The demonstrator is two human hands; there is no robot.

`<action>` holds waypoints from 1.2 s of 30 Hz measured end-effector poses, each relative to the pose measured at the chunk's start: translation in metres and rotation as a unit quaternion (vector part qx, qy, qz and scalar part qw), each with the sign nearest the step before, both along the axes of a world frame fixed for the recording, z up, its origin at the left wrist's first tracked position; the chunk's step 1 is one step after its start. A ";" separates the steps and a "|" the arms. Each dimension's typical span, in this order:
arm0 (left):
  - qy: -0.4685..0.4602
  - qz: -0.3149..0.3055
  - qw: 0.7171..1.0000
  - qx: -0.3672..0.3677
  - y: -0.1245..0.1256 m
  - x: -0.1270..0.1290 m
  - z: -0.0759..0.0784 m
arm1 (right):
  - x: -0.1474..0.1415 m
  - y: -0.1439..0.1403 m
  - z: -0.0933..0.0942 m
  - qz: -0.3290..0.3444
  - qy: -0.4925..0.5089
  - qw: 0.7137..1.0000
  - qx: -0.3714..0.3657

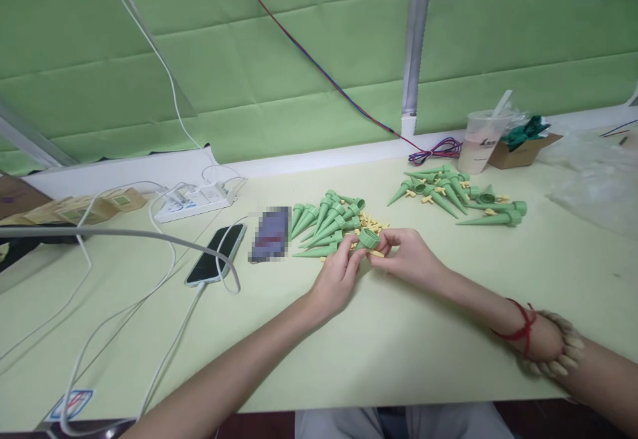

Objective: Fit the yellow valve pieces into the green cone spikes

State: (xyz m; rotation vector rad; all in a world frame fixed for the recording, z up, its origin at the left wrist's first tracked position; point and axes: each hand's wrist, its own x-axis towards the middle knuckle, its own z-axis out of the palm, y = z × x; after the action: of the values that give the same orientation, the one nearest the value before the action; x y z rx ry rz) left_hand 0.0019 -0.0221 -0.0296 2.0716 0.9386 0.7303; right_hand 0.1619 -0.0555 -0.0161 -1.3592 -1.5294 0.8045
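Observation:
My left hand is closed around a green plastic watering spike, its round threaded cup facing up toward me. At the spike's side, my right hand pinches a small yellow valve piece; whether it sits in the spike I cannot tell. Just behind my hands lies a pile of green spikes, with loose yellow valve pieces heaped at its right. Farther right is a second group of green spikes, several with yellow pieces on or beside them.
Left of the pile lie a blurred dark packet and a phone on a white cable. A power strip stands at the wall. At the back right are a drink cup, a small cardboard box and clear plastic bags.

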 end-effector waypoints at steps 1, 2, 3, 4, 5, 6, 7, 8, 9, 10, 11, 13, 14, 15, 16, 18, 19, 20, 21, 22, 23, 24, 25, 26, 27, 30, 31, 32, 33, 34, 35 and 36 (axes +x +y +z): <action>-0.001 -0.004 1.000 -0.001 0.001 0.000 0.000 | 0.001 0.001 -0.001 0.017 0.017 0.999 -0.024; -0.002 -0.007 1.000 -0.002 0.001 -0.001 0.000 | 0.001 0.001 -0.002 0.034 0.033 0.998 -0.047; -0.007 -0.009 1.000 -0.003 0.002 -0.001 0.000 | 0.002 0.001 -0.003 0.052 0.049 0.995 -0.066; -0.017 -0.008 1.000 -0.006 0.002 -0.001 0.000 | 0.002 0.002 -0.003 0.071 0.064 0.992 -0.083; -0.030 -0.005 0.999 -0.010 0.003 -0.001 0.000 | 0.002 0.002 -0.003 0.099 0.081 0.987 -0.101; -0.045 -0.001 0.999 -0.015 0.003 -0.001 0.000 | 0.002 0.001 -0.003 0.134 0.101 0.978 -0.122; -0.060 0.003 0.998 -0.019 0.004 -0.001 0.000 | 0.002 0.001 -0.002 0.174 0.125 0.966 -0.145; -0.074 0.006 0.997 -0.024 0.004 0.000 0.000 | 0.003 0.001 -0.001 0.212 0.153 0.950 -0.167; -0.085 0.008 0.996 -0.027 0.004 0.000 0.000 | 0.003 0.000 0.000 0.245 0.186 0.933 -0.188; -0.095 0.008 0.995 -0.030 0.004 0.000 0.000 | 0.003 0.000 0.000 0.269 0.219 0.915 -0.207; -0.103 0.007 0.994 -0.032 0.004 0.001 0.000 | 0.003 -0.001 0.001 0.282 0.250 0.899 -0.223; -0.117 0.001 0.992 -0.041 0.004 0.000 0.002 | 0.003 -0.002 0.002 0.284 0.296 0.878 -0.245; -0.123 -0.002 0.991 -0.045 0.004 0.000 0.002 | 0.003 -0.002 0.002 0.280 0.307 0.875 -0.247; -0.126 -0.005 0.991 -0.047 0.004 0.000 0.003 | 0.002 -0.002 0.002 0.277 0.309 0.877 -0.243; -0.126 -0.009 0.991 -0.046 0.005 -0.001 0.003 | 0.002 -0.003 0.001 0.273 0.303 0.882 -0.237; -0.119 -0.011 0.992 -0.037 0.005 -0.002 0.004 | 0.002 -0.002 0.000 0.259 0.278 0.898 -0.219; -0.112 -0.009 0.993 -0.028 0.006 -0.002 0.004 | 0.002 -0.002 -0.001 0.246 0.263 0.909 -0.210; -0.104 -0.004 0.994 -0.018 0.006 -0.003 0.004 | 0.002 -0.002 -0.002 0.229 0.248 0.920 -0.201; -0.093 0.006 0.996 -0.006 0.006 -0.003 0.004 | 0.002 -0.002 -0.003 0.208 0.231 0.931 -0.193; -0.080 0.017 0.997 0.006 0.006 -0.003 0.004 | 0.003 -0.001 -0.004 0.187 0.213 0.942 -0.182; -0.065 0.029 0.997 0.015 0.006 -0.003 0.003 | 0.003 -0.001 -0.005 0.164 0.190 0.953 -0.167; -0.051 0.043 0.998 0.020 0.006 -0.002 0.003 | 0.003 -0.002 -0.007 0.141 0.165 0.965 -0.146; -0.040 0.056 0.997 0.021 0.006 -0.002 0.003 | 0.003 -0.002 -0.008 0.117 0.139 0.976 -0.120; -0.032 0.067 0.997 0.018 0.005 -0.002 0.003 | 0.003 -0.003 -0.008 0.095 0.117 0.984 -0.091; -0.028 0.076 0.997 0.013 0.004 -0.002 0.003 | 0.003 -0.004 -0.009 0.075 0.101 0.990 -0.064; -0.042 0.073 0.996 -0.003 0.003 -0.001 0.004 | 0.001 -0.005 -0.007 0.060 0.106 0.991 -0.054; -0.051 0.064 0.997 -0.009 0.003 -0.001 0.005 | 0.000 -0.005 -0.005 0.070 0.125 0.987 -0.074; -0.061 0.055 0.997 -0.014 0.003 -0.001 0.005 | 0.000 -0.005 -0.003 0.086 0.148 0.980 -0.099; -0.071 0.048 0.996 -0.016 0.003 -0.001 0.004 | -0.001 -0.005 -0.002 0.104 0.171 0.972 -0.125; -0.078 0.043 0.996 -0.013 0.003 -0.001 0.004 | -0.002 -0.004 -0.001 0.120 0.191 0.963 -0.147; -0.080 0.041 0.996 -0.005 0.003 -0.001 0.004 | -0.002 -0.004 0.000 0.132 0.204 0.957 -0.161; -0.078 0.040 0.996 0.003 0.004 -0.001 0.003 | -0.002 -0.004 0.000 0.136 0.208 0.954 -0.168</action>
State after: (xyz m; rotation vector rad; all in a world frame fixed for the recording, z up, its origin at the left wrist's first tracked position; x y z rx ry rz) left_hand 0.0007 -0.0185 -0.0262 1.9609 0.9353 0.9237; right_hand 0.1597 -0.0590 -0.0164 -1.1242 -1.2928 1.4783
